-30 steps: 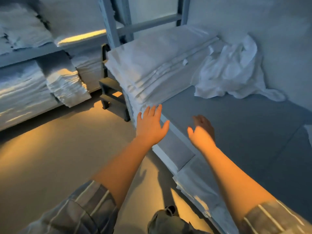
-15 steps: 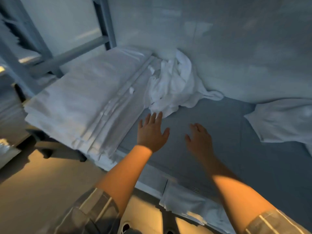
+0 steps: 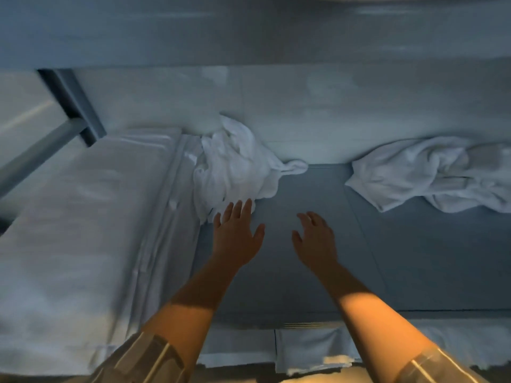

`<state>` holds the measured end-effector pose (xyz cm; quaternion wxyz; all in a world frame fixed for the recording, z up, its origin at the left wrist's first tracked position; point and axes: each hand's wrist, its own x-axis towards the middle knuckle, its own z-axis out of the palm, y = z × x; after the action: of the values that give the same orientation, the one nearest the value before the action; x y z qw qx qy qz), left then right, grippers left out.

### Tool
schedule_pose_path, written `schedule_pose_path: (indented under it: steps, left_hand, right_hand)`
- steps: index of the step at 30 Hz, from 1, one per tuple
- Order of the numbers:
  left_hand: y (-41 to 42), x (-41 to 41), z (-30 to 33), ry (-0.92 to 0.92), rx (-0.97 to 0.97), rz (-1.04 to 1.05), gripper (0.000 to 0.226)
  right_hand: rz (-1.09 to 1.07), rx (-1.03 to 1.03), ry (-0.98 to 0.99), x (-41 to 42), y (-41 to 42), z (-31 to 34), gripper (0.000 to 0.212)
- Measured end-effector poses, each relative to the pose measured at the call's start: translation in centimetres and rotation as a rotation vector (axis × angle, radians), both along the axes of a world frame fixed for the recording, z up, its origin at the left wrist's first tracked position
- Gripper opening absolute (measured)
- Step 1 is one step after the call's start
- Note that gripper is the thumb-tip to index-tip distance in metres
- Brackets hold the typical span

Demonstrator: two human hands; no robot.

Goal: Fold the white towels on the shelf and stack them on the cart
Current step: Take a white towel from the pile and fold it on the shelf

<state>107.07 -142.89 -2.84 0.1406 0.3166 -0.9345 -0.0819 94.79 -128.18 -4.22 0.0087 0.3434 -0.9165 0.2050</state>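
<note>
A crumpled white towel (image 3: 235,164) lies at the back of the grey shelf (image 3: 401,266), against the wall. My left hand (image 3: 236,236) reaches over the shelf with straight fingers, its fingertips at the towel's near edge; I cannot tell if they touch it. Beside it, my right hand (image 3: 315,239) hovers over bare shelf, fingers relaxed, holding nothing. A second crumpled white towel (image 3: 431,172) lies at the back right. On the left sits a stack of folded white towels (image 3: 83,230).
A grey metal upright and crossbar (image 3: 72,106) stand at the back left. An upper shelf board (image 3: 249,31) spans overhead. Folded white cloth (image 3: 312,349) shows on the level below the shelf's front edge.
The view has swung right and down onto the shelf. Both hands have moved forward toward the back of the shelf, the left one up to the crumpled towel's edge.
</note>
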Motion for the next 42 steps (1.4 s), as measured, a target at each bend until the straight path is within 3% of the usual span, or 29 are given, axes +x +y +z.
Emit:
schedule_pose_path:
  steps: [13,22,27,30,34,36,40,42]
  left_hand:
    - [-2.1,0.0,-1.3,-0.011,-0.021,0.014,0.072]
    - [-3.6,-1.0,-7.5,-0.043,-0.009,0.092,0.076]
    - [-6.5,-4.0,-10.2,0.085,-0.044,0.172,0.078]
    - [-9.0,-6.0,-11.6,0.007,-0.065,0.243,0.079]
    - [-11.2,-7.4,-12.8,-0.061,-0.18,0.289,0.034]
    - [-11.3,-7.6,-13.1,-0.037,-0.223,0.253,0.022]
    - [-10.3,-7.2,-12.4,0.275,-0.222,0.085,0.013]
    - [-9.7,-7.1,-11.3,0.419,-0.248,-0.008,0.012]
  right_hand:
    - [0.003,-0.006,0.017,-0.6,-2.3,-0.6,0.051]
    - [0.086,-0.021,0.003,-3.3,-6.0,-5.5,0.053]
    - [0.149,-0.074,0.04,-6.4,-10.6,-8.0,0.056]
    - [0.222,-0.059,0.04,-7.7,-13.9,-9.6,0.059]
    - [0.304,-0.054,0.046,-8.2,-17.4,-11.5,0.067]
    - [0.331,-0.062,0.049,-8.0,-18.4,-12.1,0.072]
    - [0.349,-0.099,0.043,-7.5,-18.9,-11.8,0.073]
    - [0.332,-0.105,0.024,-7.5,-18.8,-10.9,0.063]
